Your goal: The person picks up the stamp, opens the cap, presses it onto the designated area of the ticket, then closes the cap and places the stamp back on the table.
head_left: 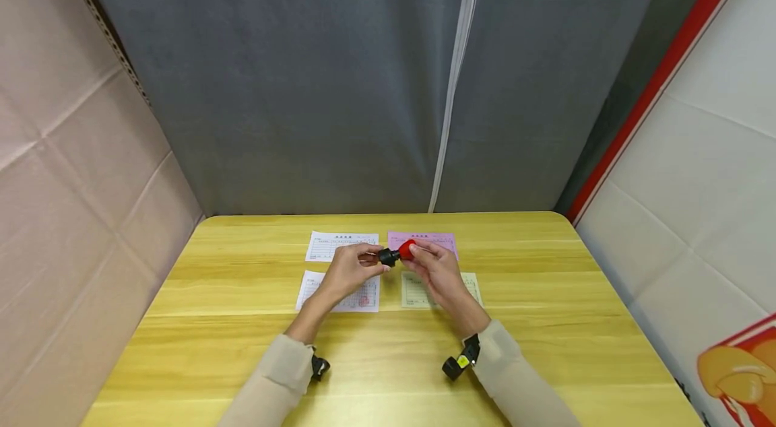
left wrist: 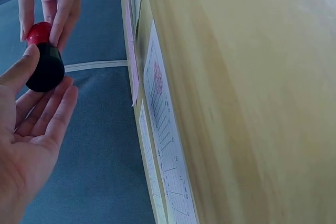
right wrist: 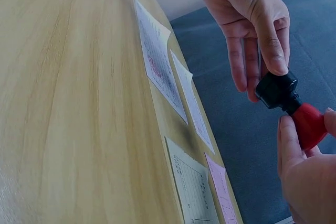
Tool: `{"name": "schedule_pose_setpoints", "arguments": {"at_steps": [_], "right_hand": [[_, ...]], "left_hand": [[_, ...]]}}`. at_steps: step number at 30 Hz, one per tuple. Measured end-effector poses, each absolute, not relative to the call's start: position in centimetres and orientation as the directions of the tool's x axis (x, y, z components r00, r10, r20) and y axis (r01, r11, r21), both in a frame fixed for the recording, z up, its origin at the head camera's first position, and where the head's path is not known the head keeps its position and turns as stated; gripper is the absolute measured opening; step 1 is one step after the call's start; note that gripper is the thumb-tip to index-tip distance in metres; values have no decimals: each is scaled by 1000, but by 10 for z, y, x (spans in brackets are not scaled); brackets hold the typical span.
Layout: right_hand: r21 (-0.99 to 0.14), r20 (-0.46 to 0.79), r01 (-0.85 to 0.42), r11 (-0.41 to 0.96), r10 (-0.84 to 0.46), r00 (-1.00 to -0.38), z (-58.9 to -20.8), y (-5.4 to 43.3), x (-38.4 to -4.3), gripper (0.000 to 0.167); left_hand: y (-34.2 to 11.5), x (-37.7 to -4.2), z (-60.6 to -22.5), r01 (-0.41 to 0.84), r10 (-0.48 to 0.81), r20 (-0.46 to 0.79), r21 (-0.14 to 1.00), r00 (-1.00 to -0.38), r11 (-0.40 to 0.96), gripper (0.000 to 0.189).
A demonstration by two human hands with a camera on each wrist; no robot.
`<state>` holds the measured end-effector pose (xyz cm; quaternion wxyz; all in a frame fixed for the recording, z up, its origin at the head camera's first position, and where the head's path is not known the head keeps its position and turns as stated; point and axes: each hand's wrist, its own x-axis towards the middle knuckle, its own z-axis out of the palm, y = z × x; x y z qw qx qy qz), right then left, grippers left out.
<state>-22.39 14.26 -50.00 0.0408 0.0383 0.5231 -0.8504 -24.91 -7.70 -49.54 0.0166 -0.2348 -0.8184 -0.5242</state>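
A hand stamp with a red handle [head_left: 407, 249] and a black end [head_left: 388, 256] is held between both hands above the slips. My left hand [head_left: 350, 270] pinches the black end between thumb and fingers. The red handle is gripped by my right hand [head_left: 440, 273], its fingertips around the rounded knob. In the right wrist view, a narrow black neck joins the black end [right wrist: 276, 88] to the red handle [right wrist: 308, 126]. The stamp's face is hidden. Below the left hand lies a white slip [head_left: 365, 297] bearing a red stamp mark.
Another white slip [head_left: 327, 245] lies behind it, beside a pink slip [head_left: 445, 239]. A pale green slip [head_left: 415, 292] is under the right hand. All lie on a wooden table [head_left: 254, 292]. A grey curtain [head_left: 291, 90] hangs behind the table's far edge.
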Motion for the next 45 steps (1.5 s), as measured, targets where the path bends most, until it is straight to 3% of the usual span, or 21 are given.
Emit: {"name": "schedule_pose_setpoints", "arguments": {"at_steps": [12,22,38,45], "right_hand": [[-893,-84,96,-440,-47,-995,-496,144,-224,44],[-893,9,24,-449,-70,-997,-493,144,-224,43],[-963,54,-11,-268,-152,-987,-494,161,-227,49],[-990,77,-56,-128,-169,-983,-493,176,-230,47]], "left_hand": [[-76,-247,-493,452,374,331,839,-866,304,39],[-77,-248,-493,471,371,353,828,-859,303,38],[-76,-249,-496,419,436,252,841,-864,343,41],[-67,-251,-496,444,472,251,821,-845,358,39]]}}
